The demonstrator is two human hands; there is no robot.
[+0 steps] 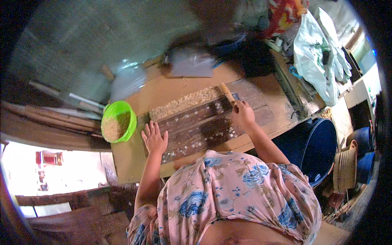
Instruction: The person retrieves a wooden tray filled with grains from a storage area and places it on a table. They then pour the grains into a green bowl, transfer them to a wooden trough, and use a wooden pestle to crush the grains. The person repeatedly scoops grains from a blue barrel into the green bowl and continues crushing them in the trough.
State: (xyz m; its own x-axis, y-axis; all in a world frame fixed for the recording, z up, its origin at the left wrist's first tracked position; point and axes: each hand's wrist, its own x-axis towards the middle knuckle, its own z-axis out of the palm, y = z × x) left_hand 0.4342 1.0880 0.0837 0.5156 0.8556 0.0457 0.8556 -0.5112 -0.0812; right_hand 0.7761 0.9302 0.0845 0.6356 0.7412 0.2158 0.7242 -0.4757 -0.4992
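A dark wooden board (196, 128) lies before me with pale crumbs and white bits scattered over it. Along its far side runs a long, flat strip of pale, grainy food (183, 102). My right hand (244, 116) grips the near end of a short, light-wood rod (226, 91), whose far end reaches the strip's right end. Fingers spread and holding nothing, my left hand (156, 139) is at the board's left edge, near the strip's left end; whether it presses on the board I cannot tell. A bright green plastic bucket (132, 122) holding pale grains (112, 127) is beyond it at left.
The board sits on a plywood table (128, 165). Clear plastic sheets (128, 82) lie at its far left, and a translucent plastic packet (193, 64) at its far side. White plastic bags (312, 52) are at far right. A dark blue drum (318, 150) stands by my right arm.
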